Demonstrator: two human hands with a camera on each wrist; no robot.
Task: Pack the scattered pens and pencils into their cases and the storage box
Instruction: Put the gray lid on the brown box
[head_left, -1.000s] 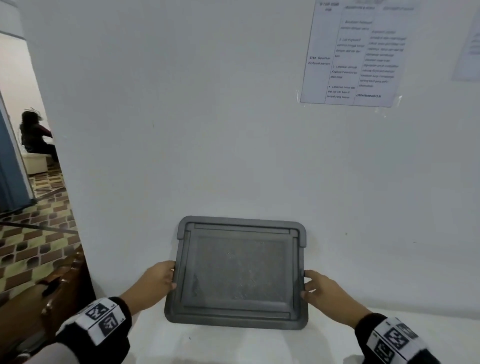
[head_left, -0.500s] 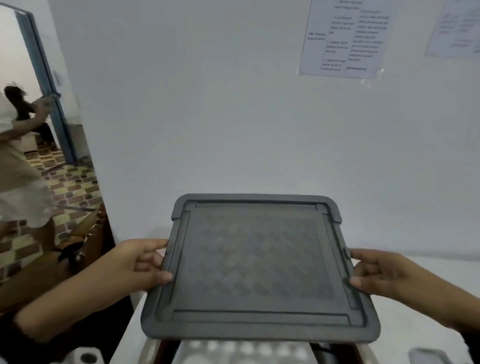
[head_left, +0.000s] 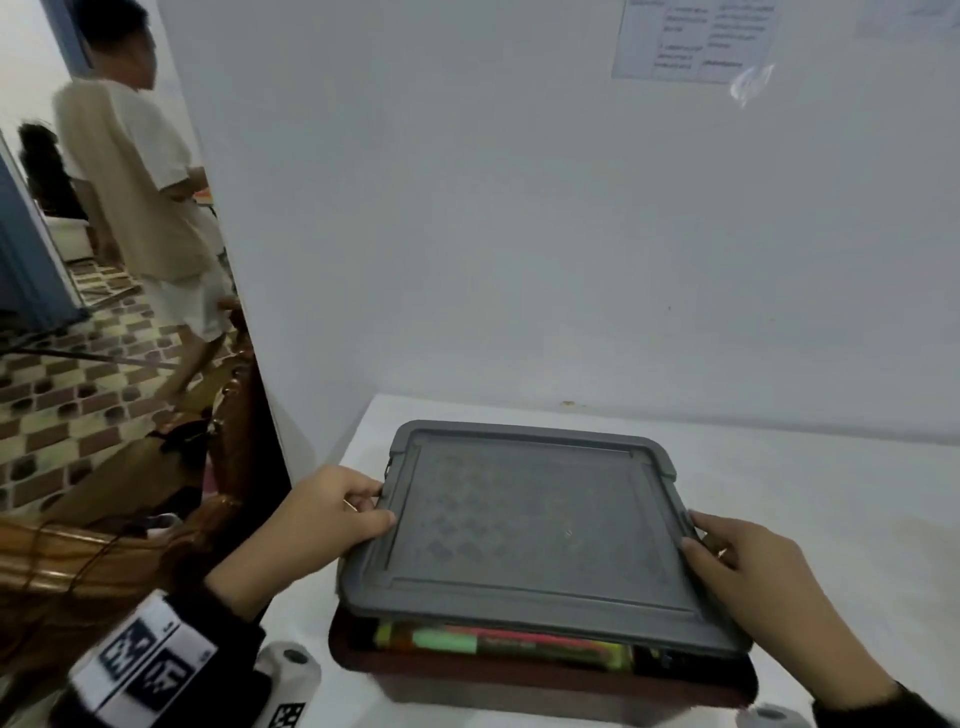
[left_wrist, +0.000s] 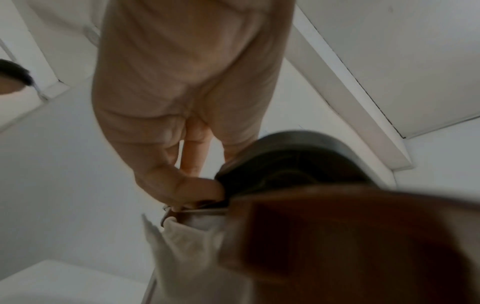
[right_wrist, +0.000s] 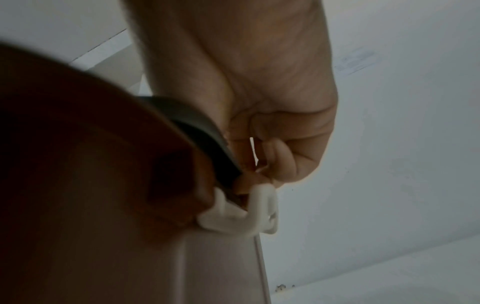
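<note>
A grey lid (head_left: 530, 525) lies over the dark brown storage box (head_left: 545, 680) on the white table, its near edge raised a little. Through that gap I see green, yellow and pink markers (head_left: 498, 642) inside the box. My left hand (head_left: 337, 512) grips the lid's left edge, thumb on top. My right hand (head_left: 737, 561) grips the lid's right edge. In the left wrist view the left hand (left_wrist: 187, 181) holds the lid (left_wrist: 285, 160) above the box wall (left_wrist: 350, 236). In the right wrist view the right hand (right_wrist: 259, 160) pinches the lid's rim (right_wrist: 205, 139) beside a white latch (right_wrist: 246, 216).
The white table (head_left: 805, 493) stands against a white wall with a taped paper notice (head_left: 691, 41). A wooden chair (head_left: 130, 545) stands left of the table. A person (head_left: 140, 182) walks on the patterned floor beyond the doorway.
Both hands brought the lid from against the wall down onto the box. The box and its markers came into view. The person at the left walked closer.
</note>
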